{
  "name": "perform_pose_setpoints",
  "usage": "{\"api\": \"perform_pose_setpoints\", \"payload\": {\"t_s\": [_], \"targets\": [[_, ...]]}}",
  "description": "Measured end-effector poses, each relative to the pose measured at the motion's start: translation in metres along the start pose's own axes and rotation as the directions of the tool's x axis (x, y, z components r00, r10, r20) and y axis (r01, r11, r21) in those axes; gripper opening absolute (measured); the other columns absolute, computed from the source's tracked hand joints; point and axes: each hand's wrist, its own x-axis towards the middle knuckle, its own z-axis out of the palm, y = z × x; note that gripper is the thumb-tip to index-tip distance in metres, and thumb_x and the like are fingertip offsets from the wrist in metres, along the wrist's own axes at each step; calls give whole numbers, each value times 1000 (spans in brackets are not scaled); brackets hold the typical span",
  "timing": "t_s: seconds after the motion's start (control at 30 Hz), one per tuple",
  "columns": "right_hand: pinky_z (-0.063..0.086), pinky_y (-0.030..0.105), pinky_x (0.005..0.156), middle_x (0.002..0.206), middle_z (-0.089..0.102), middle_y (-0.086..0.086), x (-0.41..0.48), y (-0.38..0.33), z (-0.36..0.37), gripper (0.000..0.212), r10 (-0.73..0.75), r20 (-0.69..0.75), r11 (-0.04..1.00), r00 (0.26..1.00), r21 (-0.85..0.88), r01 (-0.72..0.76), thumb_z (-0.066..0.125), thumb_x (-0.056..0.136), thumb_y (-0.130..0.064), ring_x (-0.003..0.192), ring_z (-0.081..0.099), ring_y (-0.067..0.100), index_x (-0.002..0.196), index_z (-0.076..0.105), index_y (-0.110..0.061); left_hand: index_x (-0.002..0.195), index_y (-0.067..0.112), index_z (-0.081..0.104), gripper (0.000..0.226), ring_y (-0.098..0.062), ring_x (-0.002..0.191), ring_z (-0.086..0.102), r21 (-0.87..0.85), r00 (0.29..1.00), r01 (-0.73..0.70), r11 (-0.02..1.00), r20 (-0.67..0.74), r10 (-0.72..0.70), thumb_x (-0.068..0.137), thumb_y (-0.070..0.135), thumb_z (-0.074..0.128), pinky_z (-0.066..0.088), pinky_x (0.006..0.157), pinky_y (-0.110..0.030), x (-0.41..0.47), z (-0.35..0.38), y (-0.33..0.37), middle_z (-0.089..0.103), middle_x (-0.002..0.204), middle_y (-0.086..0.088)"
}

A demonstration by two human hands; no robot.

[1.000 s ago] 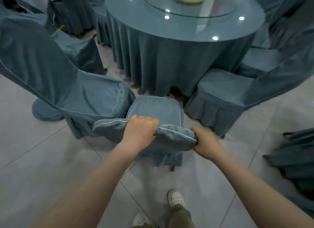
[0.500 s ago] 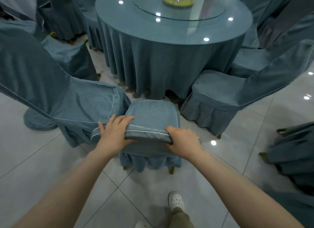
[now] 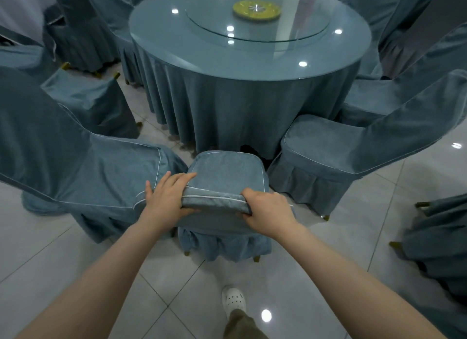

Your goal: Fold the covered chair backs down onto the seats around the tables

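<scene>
Directly in front of me stands a small blue-covered chair (image 3: 227,169), pushed up to the round table (image 3: 227,104). Its covered back (image 3: 214,203), edged with white piping, lies folded forward over the rear of the seat. My left hand (image 3: 168,196) holds the fold's left end, with fingers stretched flat on top and the thumb underneath. At the right end my right hand (image 3: 267,208) grips the fold with curled fingers.
A chair with an upright back (image 3: 83,167) crowds the left side, and another (image 3: 326,149) the right. More covered chairs ring the table, some at the right edge (image 3: 439,235). A glass turntable (image 3: 285,34) with a yellow disc (image 3: 256,9) tops the table. My white shoe (image 3: 233,300) is on the tiles.
The chair back has come further down and forward onto the seat. My left hand went from a fist on the fold to flat fingers over it; my right hand moved inward along the fold.
</scene>
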Motion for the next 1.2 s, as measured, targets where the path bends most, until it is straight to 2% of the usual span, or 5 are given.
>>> {"api": "perform_pose_setpoints", "payload": {"t_s": [0.37, 0.53, 0.63, 0.8, 1.2], "targets": [[36, 33, 61, 94, 66, 3, 78, 25, -14, 27, 62, 45, 998, 997, 7, -62, 56, 84, -37, 84, 62, 33, 103, 48, -18, 142, 34, 29, 73, -22, 144, 13, 0, 1000, -28, 1000, 5, 28, 80, 29, 67, 1, 115, -56, 92, -11, -7, 35, 149, 3], [49, 32, 72, 99, 68, -8, 91, 27, -32, 50, 19, 211, 962, 977, 264, -75, 53, 78, -68, 88, 61, 16, 111, 57, -31, 146, 29, 25, 89, -21, 144, 14, 13, 998, -66, 998, -1, 66, 73, 46, 72, 3, 116, -51, 96, -10, -12, 30, 152, 4], [46, 30, 86, 121, 64, -8, 103, 16, -43, 56, -20, 284, 927, 959, 364, -88, 43, 85, -67, 108, 58, 15, 127, 54, -31, 149, 23, 18, 97, -20, 145, 8, -20, 994, -107, 994, -1, 107, 72, 53, 71, 2, 116, -43, 92, -10, -15, 20, 156, 1], [38, 30, 99, 134, 57, -3, 134, -42, -53, 51, -45, 173, 898, 984, 439, -36, 38, 96, -52, 122, 52, 17, 134, 52, -21, 151, 21, 3, 100, -3, 139, -11, -116, 986, -166, 979, -3, 167, 78, 50, 66, -3, 113, -24, 71, -18, -49, 3, 158, 6], [37, 31, 105, 136, 56, -3, 173, -251, -18, 49, 6, 73, 898, 997, 437, -37, 49, 94, -46, 126, 49, 17, 137, 49, -23, 150, 17, -1, 86, -9, 145, 0, -74, 995, -90, 993, -53, 87, 90, 42, 56, -3, 113, -18, -10, -101, -246, -3, 158, 3]]}}
